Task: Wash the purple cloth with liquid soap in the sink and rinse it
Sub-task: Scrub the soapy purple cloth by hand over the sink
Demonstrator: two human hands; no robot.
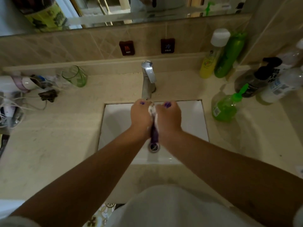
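**Lather stage at the basin, rinse yet to come**

Countertop (54, 145) of pale beige stone fills most of the view, with a mirror (101, 12) and tiled wall behind it. Set into it is the white rectangular sink (114, 125), its drain (153, 146) open at the near end. A chrome faucet (148, 79) stands at the far rim; whether water is running cannot be told from this angle.

Both forearms reach in over the basin. The left hand (141, 117) and right hand (169, 118) are pressed side by side above the sink, fingers curled down and clamped on the purple cloth (154, 135), which is bunched between the palms. A strip of it hangs from between the wrists toward the drain, and small bits show past the knuckles. White suds (152, 110) sit where the hands meet.

Judging by that foam, soap is already on the cloth and scrubbing is in hand; rinsing and probably wringing are left, so the task looks roughly halfway.

On the right of the counter stands a green pump bottle of liquid soap (225, 108), with a black-topped pump bottle (255, 81), a tall green bottle (229, 56) and a yellow bottle (208, 66) behind it. To the left lie a green glass tumbler (75, 76) and a hair dryer (14, 84) with its tangled cord. Small HOT (127, 48) and COLD (167, 46) tags are on the wall tiles.
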